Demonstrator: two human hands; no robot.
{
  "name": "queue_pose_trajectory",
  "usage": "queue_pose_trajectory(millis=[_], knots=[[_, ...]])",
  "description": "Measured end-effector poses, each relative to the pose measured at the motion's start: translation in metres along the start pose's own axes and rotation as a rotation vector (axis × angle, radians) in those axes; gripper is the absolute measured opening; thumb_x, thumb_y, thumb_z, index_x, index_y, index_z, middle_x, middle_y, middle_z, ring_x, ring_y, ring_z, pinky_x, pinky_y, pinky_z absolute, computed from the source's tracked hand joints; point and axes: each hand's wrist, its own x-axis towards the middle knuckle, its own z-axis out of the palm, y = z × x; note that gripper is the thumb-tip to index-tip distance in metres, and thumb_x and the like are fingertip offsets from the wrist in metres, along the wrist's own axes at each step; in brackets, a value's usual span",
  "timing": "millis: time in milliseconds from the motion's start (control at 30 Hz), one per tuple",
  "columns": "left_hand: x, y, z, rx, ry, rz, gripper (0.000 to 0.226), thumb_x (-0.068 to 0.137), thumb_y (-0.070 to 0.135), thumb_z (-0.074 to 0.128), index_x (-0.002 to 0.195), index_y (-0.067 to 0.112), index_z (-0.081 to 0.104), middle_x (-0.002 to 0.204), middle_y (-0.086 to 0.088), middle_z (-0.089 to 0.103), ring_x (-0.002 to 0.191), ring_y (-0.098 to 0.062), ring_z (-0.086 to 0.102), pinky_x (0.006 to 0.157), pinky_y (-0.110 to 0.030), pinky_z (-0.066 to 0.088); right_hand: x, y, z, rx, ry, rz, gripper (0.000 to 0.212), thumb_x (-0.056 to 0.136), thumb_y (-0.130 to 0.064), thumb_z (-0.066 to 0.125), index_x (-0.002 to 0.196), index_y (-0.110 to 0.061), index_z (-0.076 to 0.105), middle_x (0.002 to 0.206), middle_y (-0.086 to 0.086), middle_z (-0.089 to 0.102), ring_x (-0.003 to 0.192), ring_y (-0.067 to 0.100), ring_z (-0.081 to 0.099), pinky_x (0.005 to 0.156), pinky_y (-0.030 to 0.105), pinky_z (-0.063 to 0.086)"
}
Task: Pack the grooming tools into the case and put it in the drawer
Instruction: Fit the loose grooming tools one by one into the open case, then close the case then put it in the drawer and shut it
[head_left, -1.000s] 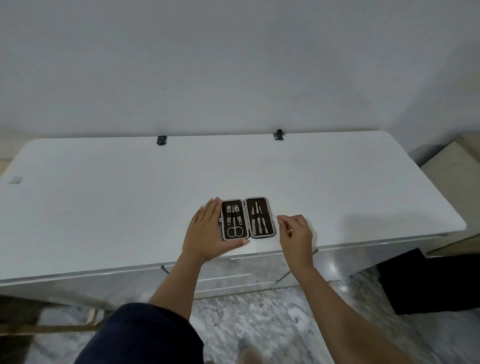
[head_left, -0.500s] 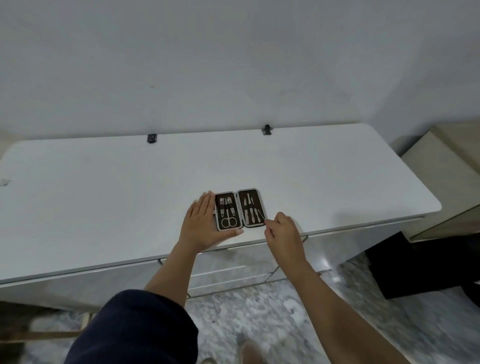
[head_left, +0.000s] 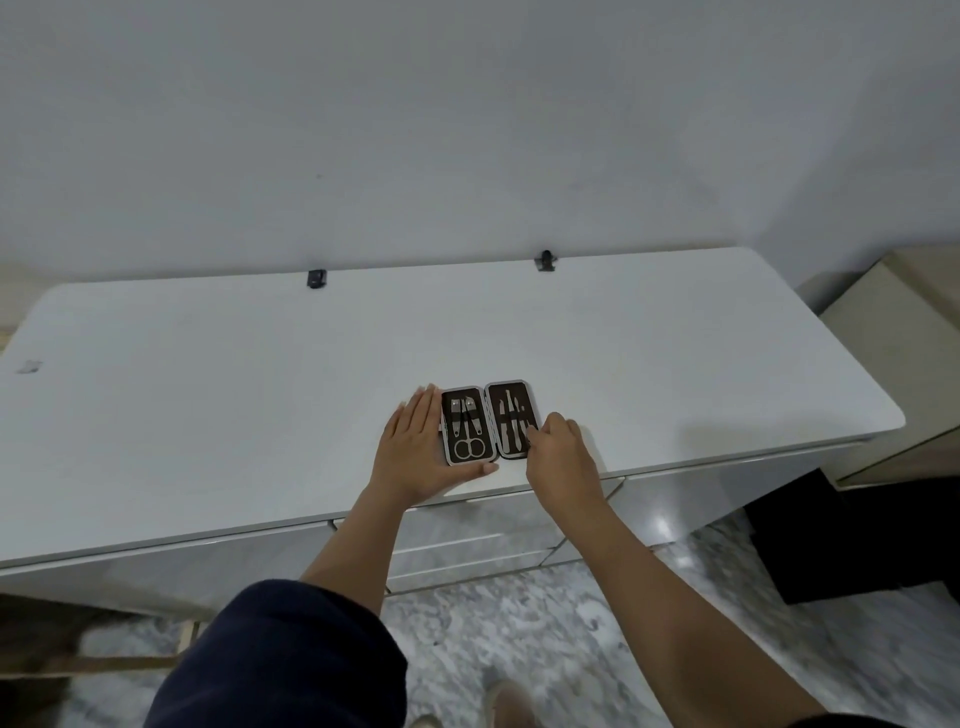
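A small grooming case (head_left: 487, 410) lies open on the white tabletop (head_left: 260, 395) near its front edge. Its left half holds scissors (head_left: 468, 448) and clippers. Several thin metal tools sit in the right half. My left hand (head_left: 415, 452) lies flat on the table against the case's left edge, thumb along its front edge. My right hand (head_left: 558, 457) has its fingertips pinched at the lower right corner of the right half, on a thin tool that the fingers mostly hide. Shut white drawers (head_left: 467, 525) sit under the tabletop, right below the case.
Two small black clips (head_left: 315, 277) (head_left: 545, 260) sit on the table's back edge by the wall. A beige cabinet (head_left: 898, 332) stands at the right, with a dark object (head_left: 852, 545) on the marble floor below it.
My right hand has brought the thin tool from beside the case's right edge onto the lower part of the right half. My left hand stays against the case.
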Motion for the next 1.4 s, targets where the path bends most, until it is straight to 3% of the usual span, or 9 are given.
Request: queue_pose_trajectory(millis=[200,333,433,567,800,933,1033,1200,1400], knots=[[0.0,-0.001,0.0,-0.011,0.008,0.004,0.13,0.051,0.095,0.025,0.147,0.012,-0.002,0.158,-0.003,0.001,0.143,-0.012,-0.007,0.114,-0.029,-0.009,0.003,0.0,0.0,0.057,-0.023,0.027,0.027,0.089,0.001,0.044,0.111,0.001,0.06,0.103,0.017,0.056,0.104,0.029,0.047,0.081,0.038,0.05],[0.002,0.001,-0.003,-0.068,-0.016,-0.014,0.132,0.048,0.093,0.035,0.147,0.014,0.0,0.158,-0.003,0.002,0.143,-0.012,-0.005,0.114,-0.029,-0.008,0.008,0.002,-0.008,0.206,0.021,0.044,0.028,0.087,0.0,0.047,0.112,-0.001,0.058,0.107,0.014,0.054,0.105,0.025,0.048,0.082,0.037,0.051],[0.004,0.002,-0.006,-0.148,-0.031,-0.038,0.135,0.044,0.09,0.046,0.148,0.018,0.0,0.158,-0.002,0.001,0.144,-0.013,-0.002,0.115,-0.034,-0.001,0.015,0.011,-0.013,0.287,0.039,0.152,0.017,0.082,-0.001,0.051,0.098,-0.002,0.059,0.101,0.014,0.056,0.094,0.026,0.054,0.076,0.041,0.053],[0.011,0.003,-0.012,-0.12,-0.069,-0.037,0.134,0.04,0.088,0.048,0.147,0.022,0.004,0.157,0.0,0.007,0.142,-0.018,0.006,0.114,-0.042,0.01,0.022,0.019,-0.021,0.314,-0.144,0.332,0.007,0.078,-0.008,0.053,0.076,-0.005,0.059,0.079,0.012,0.062,0.07,0.026,0.057,0.067,0.036,0.051],[0.02,0.009,-0.02,-0.107,-0.073,-0.002,0.133,0.037,0.085,0.053,0.144,0.016,0.017,0.141,-0.004,0.028,0.129,-0.022,0.022,0.109,-0.037,0.024,0.036,0.018,-0.024,0.393,-0.275,0.343,0.017,0.075,-0.005,0.057,0.064,-0.016,0.049,0.084,0.015,0.063,0.077,0.033,0.066,0.072,0.046,0.059],[0.014,0.012,-0.014,-0.201,0.036,-0.04,0.117,0.044,0.08,0.069,0.138,0.022,0.029,0.127,-0.002,0.035,0.118,-0.02,0.028,0.103,-0.033,0.028,0.049,0.019,-0.023,0.398,-0.207,0.341,0.006,0.081,-0.003,0.053,0.078,-0.004,0.057,0.081,0.013,0.06,0.072,0.028,0.059,0.064,0.033,0.05],[0.01,0.01,-0.011,-0.292,0.083,-0.037,0.11,0.044,0.078,0.071,0.134,0.027,0.034,0.118,0.004,0.035,0.111,-0.015,0.028,0.1,-0.03,0.031,0.06,0.018,-0.019,0.432,-0.146,0.364,0.012,0.083,-0.002,0.05,0.088,0.0,0.06,0.088,0.016,0.06,0.073,0.024,0.052,0.063,0.028,0.041],[0.009,0.001,-0.008,-0.354,0.06,-0.024,0.108,0.051,0.076,0.066,0.139,0.022,0.035,0.117,0.006,0.034,0.109,-0.01,0.031,0.098,-0.024,0.029,0.081,0.008,-0.013,0.474,-0.095,0.366,0.028,0.085,0.002,0.046,0.11,0.0,0.058,0.114,0.021,0.05,0.1,0.033,0.054,0.082,0.03,0.041],[0.015,0.008,-0.01,-0.506,0.067,-0.114,0.067,0.07,0.039,0.077,0.129,0.023,0.049,0.106,0.005,0.045,0.104,-0.011,0.048,0.096,-0.028,0.042,0.105,0.0,-0.007,0.506,-0.131,0.343,0.043,0.086,0.004,0.044,0.127,-0.004,0.049,0.127,0.017,0.044,0.115,0.031,0.049,0.1,0.034,0.04]])
